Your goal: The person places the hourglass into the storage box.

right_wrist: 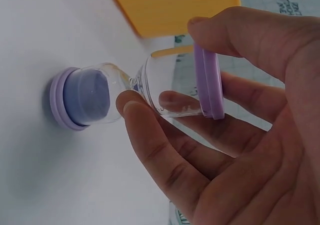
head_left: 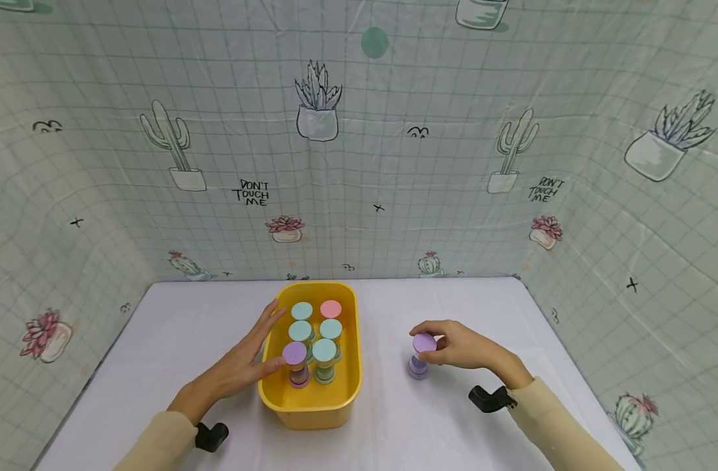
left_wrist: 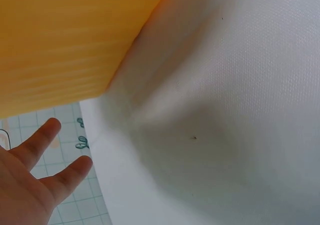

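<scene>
My right hand (head_left: 453,343) curls its fingers and thumb round a purple-capped sand timer (right_wrist: 172,85) that stands upright on the table, right of the bin. Its sand (right_wrist: 89,96), bluish-purple, lies in the lower bulb; the upper bulb is see-through. At the left rim of a yellow bin (head_left: 310,420) is my left hand (head_left: 235,369), fingers spread and fairly straight. Its thumb reaches over the rim, with the tip right at a purple-capped sand timer (head_left: 295,354) inside. Only part of this hand (left_wrist: 30,180) shows in the left wrist view, beside the bin's wall.
Several more sand timers stand upright in the bin, with teal caps (head_left: 324,350) and one pink cap (head_left: 331,309). A white cloth covers the table (head_left: 394,418). Behind and at both sides hangs a grid-patterned curtain (head_left: 359,163) printed with cacti.
</scene>
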`<state>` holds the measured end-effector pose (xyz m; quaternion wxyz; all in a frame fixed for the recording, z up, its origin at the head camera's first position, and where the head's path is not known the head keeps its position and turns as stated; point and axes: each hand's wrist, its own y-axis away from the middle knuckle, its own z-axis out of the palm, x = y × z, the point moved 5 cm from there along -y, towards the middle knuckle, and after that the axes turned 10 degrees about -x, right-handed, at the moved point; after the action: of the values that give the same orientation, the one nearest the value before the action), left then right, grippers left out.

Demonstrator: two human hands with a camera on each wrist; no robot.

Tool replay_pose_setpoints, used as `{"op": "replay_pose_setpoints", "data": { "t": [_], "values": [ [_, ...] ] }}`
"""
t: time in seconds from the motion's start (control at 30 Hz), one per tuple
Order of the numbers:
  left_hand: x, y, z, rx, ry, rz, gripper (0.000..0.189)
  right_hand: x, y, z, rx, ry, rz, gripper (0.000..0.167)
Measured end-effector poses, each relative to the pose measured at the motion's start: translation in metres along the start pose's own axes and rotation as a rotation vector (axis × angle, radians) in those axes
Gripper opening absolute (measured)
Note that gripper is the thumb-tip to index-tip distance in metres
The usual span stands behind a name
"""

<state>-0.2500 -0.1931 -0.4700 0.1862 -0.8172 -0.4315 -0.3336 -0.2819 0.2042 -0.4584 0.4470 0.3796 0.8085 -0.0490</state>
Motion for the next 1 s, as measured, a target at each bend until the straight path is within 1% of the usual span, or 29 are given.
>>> {"op": "replay_pose_setpoints", "data": {
  "t": [0.17, 0.33, 0.6, 0.77, 1.0],
  "values": [
    [0.000, 0.001, 0.000, 0.005, 0.008, 0.011, 0.086, -0.007, -0.003, -0.004, 0.002, 0.018, -0.002, 0.044],
    [-0.001, 0.000, 0.000, 0.001, 0.005, -0.001, 0.086, -0.015, -0.005, -0.009, 0.009, 0.022, 0.001, 0.045],
    [-0.001, 0.000, 0.001, 0.008, -0.005, -0.006, 0.086, -0.036, -0.011, -0.020, 0.023, 0.048, -0.026, 0.047],
    [-0.002, 0.000, 0.001, 0.012, -0.001, -0.003, 0.086, -0.057, -0.015, -0.028, 0.039, 0.056, -0.049, 0.045],
    [-0.001, 0.001, 0.002, 0.016, 0.000, -0.010, 0.086, -0.095, -0.021, -0.038, 0.065, 0.075, -0.096, 0.045]
  ]
}}
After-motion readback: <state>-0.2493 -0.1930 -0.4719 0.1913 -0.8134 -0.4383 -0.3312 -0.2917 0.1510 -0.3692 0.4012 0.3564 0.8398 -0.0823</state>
